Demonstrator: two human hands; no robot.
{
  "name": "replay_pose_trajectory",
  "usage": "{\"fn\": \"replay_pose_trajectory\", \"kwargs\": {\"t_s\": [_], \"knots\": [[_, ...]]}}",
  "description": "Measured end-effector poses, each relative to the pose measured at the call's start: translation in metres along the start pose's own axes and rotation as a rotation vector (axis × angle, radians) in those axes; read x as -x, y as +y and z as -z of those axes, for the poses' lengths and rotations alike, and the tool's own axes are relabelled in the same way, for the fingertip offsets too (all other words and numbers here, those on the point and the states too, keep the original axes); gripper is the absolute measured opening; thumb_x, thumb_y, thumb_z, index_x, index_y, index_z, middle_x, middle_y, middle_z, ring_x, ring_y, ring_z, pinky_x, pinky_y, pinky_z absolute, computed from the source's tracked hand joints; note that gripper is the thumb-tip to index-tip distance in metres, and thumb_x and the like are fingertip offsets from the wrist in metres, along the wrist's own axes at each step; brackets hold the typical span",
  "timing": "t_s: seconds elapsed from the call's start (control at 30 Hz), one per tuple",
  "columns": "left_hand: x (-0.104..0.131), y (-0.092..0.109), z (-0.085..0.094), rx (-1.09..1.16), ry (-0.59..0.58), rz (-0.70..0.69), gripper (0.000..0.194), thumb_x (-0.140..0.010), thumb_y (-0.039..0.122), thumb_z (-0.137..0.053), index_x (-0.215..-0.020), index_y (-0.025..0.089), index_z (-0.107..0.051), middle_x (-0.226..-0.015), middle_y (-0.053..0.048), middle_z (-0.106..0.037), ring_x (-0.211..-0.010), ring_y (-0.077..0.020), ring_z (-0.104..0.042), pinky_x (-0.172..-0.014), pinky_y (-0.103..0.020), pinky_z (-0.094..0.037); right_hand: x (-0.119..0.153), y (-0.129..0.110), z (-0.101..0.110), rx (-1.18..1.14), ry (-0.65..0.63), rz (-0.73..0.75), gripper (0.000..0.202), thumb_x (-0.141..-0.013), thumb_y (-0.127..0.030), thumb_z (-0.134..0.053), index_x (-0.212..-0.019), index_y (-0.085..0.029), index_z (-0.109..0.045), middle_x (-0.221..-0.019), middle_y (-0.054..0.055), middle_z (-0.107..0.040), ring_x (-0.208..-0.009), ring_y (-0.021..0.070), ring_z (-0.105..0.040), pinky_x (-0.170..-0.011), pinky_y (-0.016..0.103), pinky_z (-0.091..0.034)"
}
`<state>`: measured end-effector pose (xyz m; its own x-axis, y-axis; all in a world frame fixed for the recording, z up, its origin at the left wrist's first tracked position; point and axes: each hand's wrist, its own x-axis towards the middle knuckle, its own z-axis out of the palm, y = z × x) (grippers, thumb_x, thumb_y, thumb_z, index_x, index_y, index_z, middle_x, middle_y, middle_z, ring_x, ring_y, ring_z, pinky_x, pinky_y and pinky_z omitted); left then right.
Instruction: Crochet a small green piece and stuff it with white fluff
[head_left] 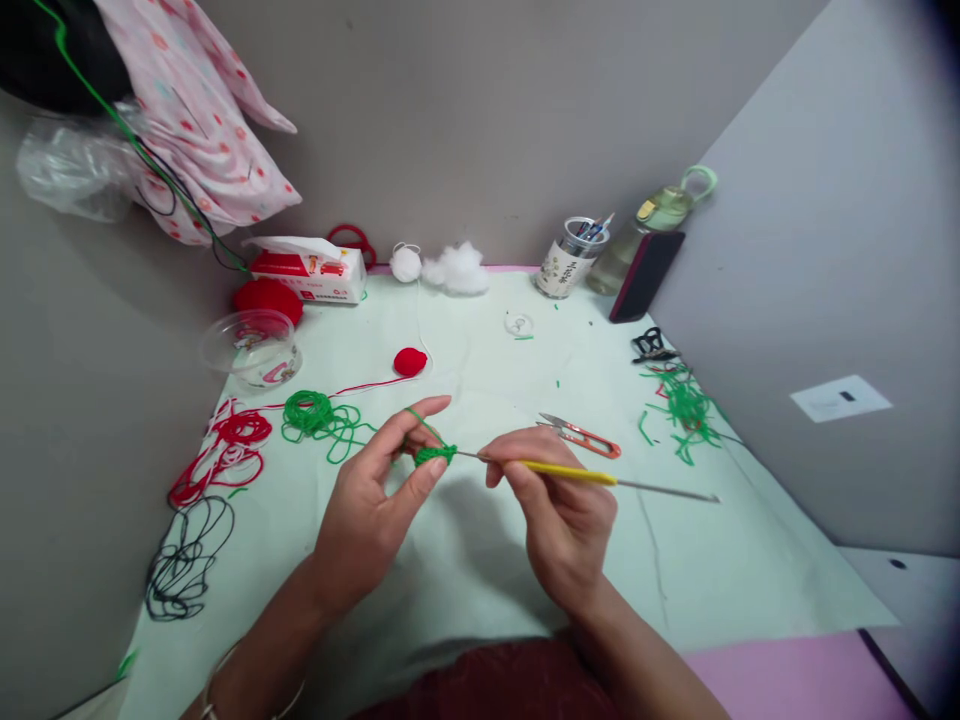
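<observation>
My left hand (375, 500) pinches a small green crocheted piece (435, 456) between thumb and fingers, with green yarn running over the index finger. A crochet hook (574, 472) with a yellow handle is held by my right hand (562, 510), pen-like. Its left metal tip meets the right edge of the green piece; the other metal end points right. Loose green yarn (309, 412) lies left of my left hand. Orange-handled thread snips (589, 438) rest just behind my right hand. Farther back sits a small red crocheted ball (409, 362) with a red strand trailing left.
Red yarn (244, 428), dark yarn (180, 570), a clear tub (271, 362) and a tissue box (322, 275) are at left. White stuffing (459, 270), a pen jar (566, 265), a bottle (619, 255) and a phone (649, 277) stand behind. Green scraps (686, 405) lie right.
</observation>
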<state>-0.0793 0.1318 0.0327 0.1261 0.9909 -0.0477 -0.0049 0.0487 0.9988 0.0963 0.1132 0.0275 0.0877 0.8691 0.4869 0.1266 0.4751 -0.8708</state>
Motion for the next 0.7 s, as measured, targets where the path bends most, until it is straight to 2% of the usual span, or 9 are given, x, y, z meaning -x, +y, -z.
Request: {"fn": "replay_pose_trajectory", "kwargs": {"t_s": [0.1,0.17,0.3,0.4,0.47,0.53,0.63,0.7], "knots": [[-0.001,-0.001,0.008,-0.244,0.037,-0.142,0.042,-0.093,0.024,-0.068,-0.134,0.032,-0.069,-0.092,0.001,-0.063,-0.094,-0.0184,-0.058,-0.097,-0.034,-0.044,0.001,-0.004,0.003,0.1,-0.068,0.088,0.026,-0.097,-0.008,-0.06,-0.11,-0.023,-0.077,-0.087,0.005,-0.075,-0.084,0.0206,-0.068,-0.072,0.036,-0.055],[-0.001,-0.001,0.011,-0.25,0.035,-0.141,0.043,-0.093,0.024,-0.068,-0.135,0.033,-0.068,-0.093,0.001,-0.062,-0.094,-0.018,-0.058,-0.097,-0.034,-0.044,0.0,-0.003,0.003,0.06,-0.068,0.057,0.025,-0.098,-0.009,-0.061,-0.109,-0.023,-0.077,-0.086,0.005,-0.074,-0.082,0.0193,-0.068,-0.071,0.034,-0.055],[0.002,-0.003,0.007,0.052,-0.062,0.02,0.043,-0.094,0.031,-0.071,-0.136,0.035,-0.067,-0.097,0.001,-0.062,-0.092,-0.0162,-0.059,-0.09,-0.03,-0.048,-0.003,0.006,-0.002,-0.274,-0.057,-0.15,0.02,-0.102,-0.018,-0.06,-0.103,-0.026,-0.079,-0.087,0.002,-0.072,-0.071,0.0142,-0.065,-0.064,0.03,-0.055],[0.004,-0.006,-0.004,0.333,-0.168,0.121,0.045,-0.093,0.036,-0.073,-0.137,0.032,-0.068,-0.095,-0.001,-0.063,-0.095,-0.0179,-0.061,-0.092,-0.031,-0.048,-0.004,0.01,-0.007,-0.349,-0.06,-0.188,0.017,-0.101,-0.022,-0.064,-0.102,-0.026,-0.08,-0.095,0.004,-0.074,-0.074,0.0143,-0.066,-0.065,0.029,-0.056],[0.004,-0.008,-0.011,0.433,-0.171,0.173,0.047,-0.091,0.036,-0.074,-0.138,0.03,-0.068,-0.095,-0.002,-0.064,-0.096,-0.0179,-0.062,-0.094,-0.031,-0.048,-0.004,0.01,-0.009,-0.278,-0.034,-0.149,0.018,-0.101,-0.02,-0.063,-0.103,-0.026,-0.08,-0.096,0.005,-0.075,-0.073,0.0139,-0.066,-0.066,0.029,-0.057],[0.005,-0.009,-0.018,0.472,-0.118,0.197,0.049,-0.089,0.033,-0.078,-0.137,0.03,-0.069,-0.093,0.0,-0.063,-0.092,-0.0158,-0.061,-0.093,-0.03,-0.047,-0.003,0.009,-0.01,-0.161,-0.027,-0.083,0.022,-0.101,-0.016,-0.061,-0.106,-0.026,-0.079,-0.094,0.004,-0.075,-0.073,0.0143,-0.067,-0.066,0.029,-0.057],[0.005,-0.009,-0.026,0.538,-0.034,0.239,0.05,-0.086,0.029,-0.081,-0.136,0.03,-0.07,-0.091,0.001,-0.062,-0.089,-0.0133,-0.059,-0.088,-0.025,-0.047,0.002,0.009,-0.012,0.13,-0.024,0.127,0.03,-0.097,-0.008,-0.063,-0.113,-0.027,-0.079,-0.1,0.007,-0.075,-0.085,0.0179,-0.07,-0.07,0.031,-0.06],[0.004,-0.008,-0.029,0.647,-0.051,0.307,0.049,-0.085,0.028,-0.082,-0.133,0.028,-0.072,-0.094,0.0,-0.064,-0.087,-0.0124,-0.058,-0.084,-0.023,-0.048,0.005,0.01,-0.012,0.279,-0.015,0.256,0.036,-0.095,-0.005,-0.063,-0.119,-0.028,-0.077,-0.107,0.009,-0.075,-0.091,0.0197,-0.071,-0.072,0.033,-0.06]]}}
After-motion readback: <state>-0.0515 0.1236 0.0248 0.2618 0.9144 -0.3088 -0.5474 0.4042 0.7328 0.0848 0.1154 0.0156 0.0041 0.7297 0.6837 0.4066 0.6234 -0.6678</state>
